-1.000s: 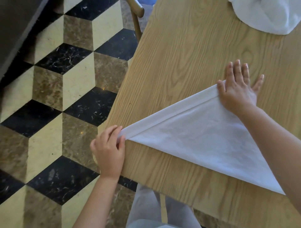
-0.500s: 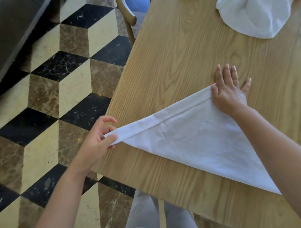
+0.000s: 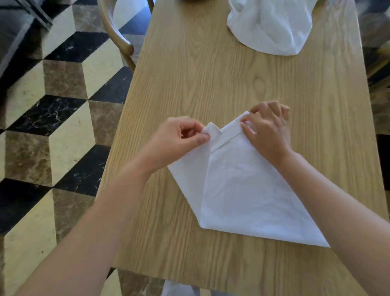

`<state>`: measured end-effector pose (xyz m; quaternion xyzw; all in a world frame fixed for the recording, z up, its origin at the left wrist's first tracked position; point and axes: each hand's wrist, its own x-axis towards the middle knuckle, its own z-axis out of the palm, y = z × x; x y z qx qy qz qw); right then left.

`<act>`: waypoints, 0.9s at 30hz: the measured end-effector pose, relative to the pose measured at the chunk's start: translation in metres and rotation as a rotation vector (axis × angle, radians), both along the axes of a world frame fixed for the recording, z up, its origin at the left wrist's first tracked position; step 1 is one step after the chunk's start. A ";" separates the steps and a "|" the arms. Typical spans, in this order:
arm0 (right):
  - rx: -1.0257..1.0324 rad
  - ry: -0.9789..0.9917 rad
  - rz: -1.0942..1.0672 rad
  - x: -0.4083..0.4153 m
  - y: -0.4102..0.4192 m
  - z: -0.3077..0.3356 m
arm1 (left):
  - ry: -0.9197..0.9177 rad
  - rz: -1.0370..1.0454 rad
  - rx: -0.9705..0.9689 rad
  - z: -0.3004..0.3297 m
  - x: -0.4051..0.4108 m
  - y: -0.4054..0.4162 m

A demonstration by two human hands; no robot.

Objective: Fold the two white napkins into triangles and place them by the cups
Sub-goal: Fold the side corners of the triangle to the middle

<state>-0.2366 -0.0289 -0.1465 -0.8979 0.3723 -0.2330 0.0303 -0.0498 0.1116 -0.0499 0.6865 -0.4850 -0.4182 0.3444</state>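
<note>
The left hand [image 3: 179, 135] has carried its napkin [image 3: 238, 190] corner across toward the right hand [image 3: 266, 126]; both pinch corners. The second napkin [image 3: 272, 27] lies unfolded on the worktop [image 3: 190, 74].

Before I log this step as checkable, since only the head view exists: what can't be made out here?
- Cups: none in the head view; only a dark sliver shows, cut off by the top edge.
- Second napkin: its far part is cut off by the top edge.
- Folded napkin: its right edge is hidden under the right forearm.
- Corner held by right hand: covered by its fingers.
</note>
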 end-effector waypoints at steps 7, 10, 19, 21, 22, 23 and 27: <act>0.359 -0.095 0.020 -0.007 -0.008 0.021 | 0.024 -0.090 0.085 -0.036 -0.028 -0.067; 0.391 -0.078 0.078 -0.006 -0.013 0.025 | 0.011 -0.078 0.079 -0.048 -0.032 -0.078; 0.399 -0.031 0.057 -0.005 -0.014 0.011 | -0.011 -0.050 0.019 -0.063 -0.036 -0.080; 0.465 -0.041 0.002 0.000 -0.015 0.012 | -0.054 -0.028 0.014 -0.064 -0.037 -0.081; 0.499 -0.049 -0.034 0.002 -0.017 0.013 | -0.103 -0.016 0.018 -0.065 -0.036 -0.080; 0.531 -0.050 -0.069 0.004 -0.019 0.014 | -0.165 -0.006 0.026 -0.066 -0.035 -0.078; 0.584 0.042 -0.148 0.016 -0.028 0.021 | -0.280 0.076 0.031 -0.067 -0.024 -0.048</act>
